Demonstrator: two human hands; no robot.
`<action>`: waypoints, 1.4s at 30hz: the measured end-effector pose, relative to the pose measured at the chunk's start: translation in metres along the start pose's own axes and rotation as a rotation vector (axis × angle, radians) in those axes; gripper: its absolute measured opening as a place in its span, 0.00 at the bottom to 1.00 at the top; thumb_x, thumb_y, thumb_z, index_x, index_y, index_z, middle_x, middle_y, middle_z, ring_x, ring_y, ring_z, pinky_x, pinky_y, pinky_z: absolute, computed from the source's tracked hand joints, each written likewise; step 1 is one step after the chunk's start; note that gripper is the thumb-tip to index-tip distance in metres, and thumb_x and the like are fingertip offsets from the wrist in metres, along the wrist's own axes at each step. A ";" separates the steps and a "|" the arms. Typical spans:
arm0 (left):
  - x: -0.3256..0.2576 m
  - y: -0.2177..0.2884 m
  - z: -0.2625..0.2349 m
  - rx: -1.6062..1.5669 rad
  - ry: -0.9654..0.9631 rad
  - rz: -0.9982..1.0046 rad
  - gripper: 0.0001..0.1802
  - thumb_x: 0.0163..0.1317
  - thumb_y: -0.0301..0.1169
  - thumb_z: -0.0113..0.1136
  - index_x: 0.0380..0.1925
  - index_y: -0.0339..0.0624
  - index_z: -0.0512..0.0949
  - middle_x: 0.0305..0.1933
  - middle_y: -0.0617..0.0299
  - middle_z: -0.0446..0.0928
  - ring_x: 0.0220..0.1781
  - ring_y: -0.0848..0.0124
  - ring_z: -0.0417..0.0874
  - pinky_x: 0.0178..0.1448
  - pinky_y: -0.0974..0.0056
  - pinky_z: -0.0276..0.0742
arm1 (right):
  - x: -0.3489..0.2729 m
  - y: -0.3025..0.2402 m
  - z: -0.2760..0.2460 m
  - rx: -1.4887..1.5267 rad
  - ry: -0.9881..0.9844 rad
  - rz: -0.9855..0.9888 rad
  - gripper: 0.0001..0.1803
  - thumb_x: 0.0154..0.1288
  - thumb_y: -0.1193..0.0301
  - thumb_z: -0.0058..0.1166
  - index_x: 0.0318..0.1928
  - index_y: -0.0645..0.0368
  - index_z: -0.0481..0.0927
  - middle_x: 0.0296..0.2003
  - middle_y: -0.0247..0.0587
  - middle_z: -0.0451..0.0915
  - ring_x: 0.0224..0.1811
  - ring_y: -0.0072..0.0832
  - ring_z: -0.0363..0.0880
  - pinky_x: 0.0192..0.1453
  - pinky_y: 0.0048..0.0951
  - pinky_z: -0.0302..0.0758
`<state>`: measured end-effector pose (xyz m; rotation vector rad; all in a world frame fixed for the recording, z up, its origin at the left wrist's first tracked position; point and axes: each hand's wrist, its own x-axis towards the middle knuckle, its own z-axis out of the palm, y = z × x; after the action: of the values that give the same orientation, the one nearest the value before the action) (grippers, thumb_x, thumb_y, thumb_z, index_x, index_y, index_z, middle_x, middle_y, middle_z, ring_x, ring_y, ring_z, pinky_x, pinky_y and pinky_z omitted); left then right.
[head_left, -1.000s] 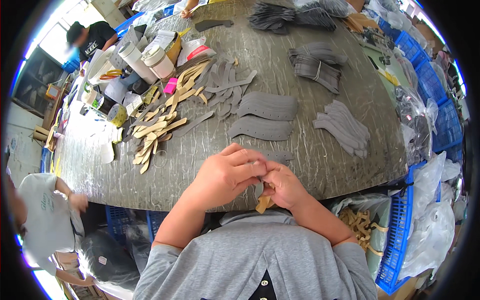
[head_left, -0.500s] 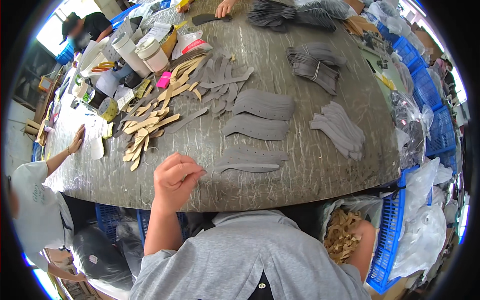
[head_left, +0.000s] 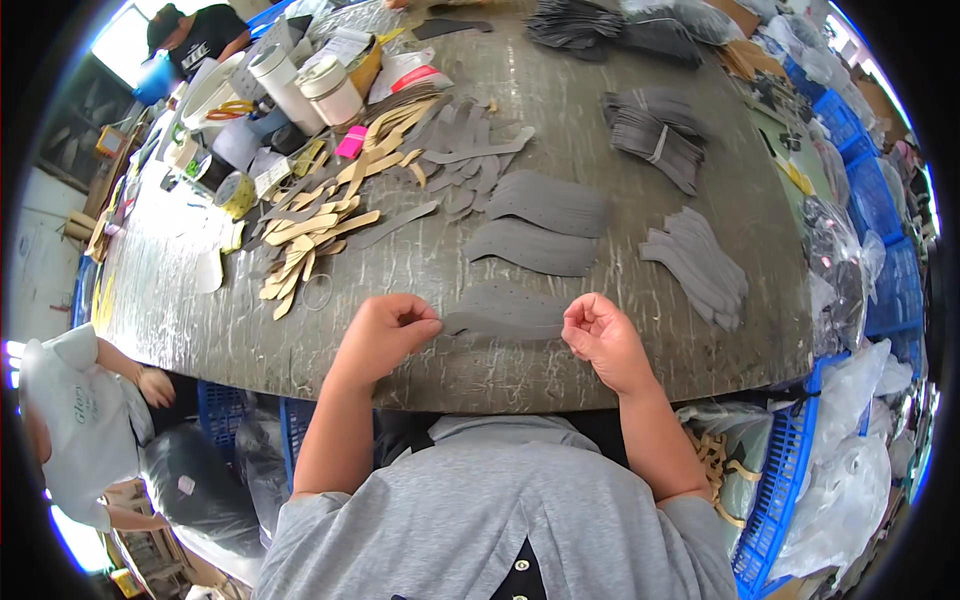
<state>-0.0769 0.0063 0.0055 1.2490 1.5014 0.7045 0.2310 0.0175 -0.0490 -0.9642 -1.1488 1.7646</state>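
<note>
Flat on the table (head_left: pixel 480 375) before me lies a small stack of dark grey curved cut pieces (head_left: pixel 510 300) with tiny holes along them. My left hand (head_left: pixel 390 332) is closed in a pinch at the left end of the front piece. At its other end my right hand (head_left: pixel 607 342) pinches too, thumb against fingers. The fingertips hide the very ends of that piece. Just beyond sit two more neat stacks of grey curved pieces (head_left: pixel 535 248). A fanned pile of lighter grey pieces (head_left: pixel 695 265) rests to the right.
Loose tan strips (head_left: pixel 320 225) and scattered grey strips (head_left: pixel 480 150) cover the left side. Beyond them stand a white jar (head_left: pixel 330 92) and a tape roll (head_left: pixel 236 194). Banded grey bundles (head_left: pixel 655 135) lie at the far right. A blue crate (head_left: pixel 775 480) stands beside me; a co-worker (head_left: pixel 85 400) is at left.
My right hand has come up from the bin of tan scraps to the near grey stack. My left hand has moved right to the stack's left end. The co-worker's hand has left the table.
</note>
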 end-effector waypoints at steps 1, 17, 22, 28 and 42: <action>0.003 0.000 0.000 0.010 -0.020 -0.023 0.03 0.56 0.24 0.65 0.30 0.35 0.82 0.23 0.68 0.78 0.24 0.81 0.75 0.29 0.74 0.70 | 0.006 0.005 0.001 -0.040 0.033 0.001 0.10 0.63 0.76 0.62 0.43 0.57 0.75 0.36 0.29 0.74 0.34 0.14 0.72 0.39 0.17 0.72; 0.034 -0.016 0.017 0.208 -0.035 -0.056 0.06 0.55 0.28 0.67 0.29 0.35 0.83 0.22 0.65 0.80 0.23 0.80 0.76 0.29 0.71 0.71 | 0.013 0.016 0.001 -0.424 0.253 -0.010 0.06 0.60 0.79 0.61 0.34 0.62 0.76 0.27 0.28 0.77 0.29 0.13 0.72 0.35 0.19 0.72; 0.037 -0.028 0.020 0.247 -0.032 -0.038 0.09 0.54 0.31 0.67 0.32 0.37 0.84 0.23 0.58 0.81 0.25 0.72 0.79 0.34 0.64 0.75 | 0.014 0.020 0.001 -0.457 0.273 0.005 0.06 0.59 0.81 0.61 0.33 0.62 0.75 0.26 0.30 0.77 0.27 0.13 0.73 0.31 0.19 0.73; 0.037 -0.024 0.018 0.281 -0.038 -0.040 0.09 0.54 0.31 0.66 0.32 0.37 0.85 0.24 0.57 0.82 0.26 0.71 0.80 0.35 0.64 0.76 | 0.014 0.017 0.003 -0.457 0.279 0.028 0.06 0.58 0.81 0.62 0.33 0.63 0.76 0.25 0.30 0.77 0.26 0.14 0.72 0.30 0.20 0.72; 0.038 -0.025 0.017 0.281 -0.060 -0.015 0.09 0.53 0.30 0.66 0.31 0.35 0.84 0.24 0.59 0.82 0.26 0.74 0.80 0.35 0.66 0.76 | 0.015 0.018 0.008 -0.569 0.298 -0.061 0.08 0.58 0.82 0.62 0.31 0.62 0.74 0.23 0.29 0.75 0.23 0.13 0.74 0.26 0.17 0.72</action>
<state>-0.0680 0.0324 -0.0347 1.4535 1.5969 0.4525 0.2143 0.0234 -0.0655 -1.4491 -1.4910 1.2034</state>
